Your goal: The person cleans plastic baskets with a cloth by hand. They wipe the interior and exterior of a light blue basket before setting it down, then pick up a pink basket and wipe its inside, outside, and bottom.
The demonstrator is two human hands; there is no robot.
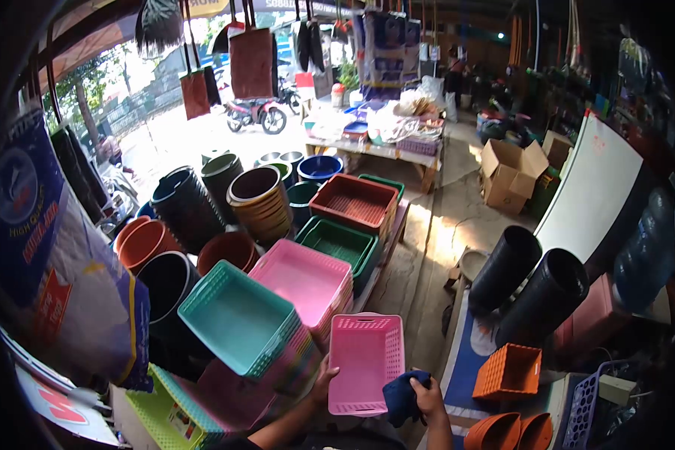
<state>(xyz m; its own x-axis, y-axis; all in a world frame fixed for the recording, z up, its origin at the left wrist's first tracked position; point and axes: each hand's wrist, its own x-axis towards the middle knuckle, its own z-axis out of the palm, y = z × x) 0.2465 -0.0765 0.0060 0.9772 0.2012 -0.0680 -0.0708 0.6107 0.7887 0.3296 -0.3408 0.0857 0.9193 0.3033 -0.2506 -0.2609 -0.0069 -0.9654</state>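
Note:
A pink plastic basket (360, 360) with perforated sides is held up in front of me, its inside facing me. My left hand (324, 381) grips its left side, fingers closed on the edge. In my right hand (429, 401) is a bunched dark blue cloth (405, 396), which lies against the basket's lower right corner. Just left of the basket stand a stack of pink baskets (304, 281) and a stack topped by a teal basket (236, 319).
Green baskets (341, 244) and a red-brown basket (355, 201) stand behind the pink stack, near nested buckets (259, 191). On the right are black bins (544, 300), an orange square pot (508, 373) and a white board (591, 187). A cardboard box (511, 174) sits further back.

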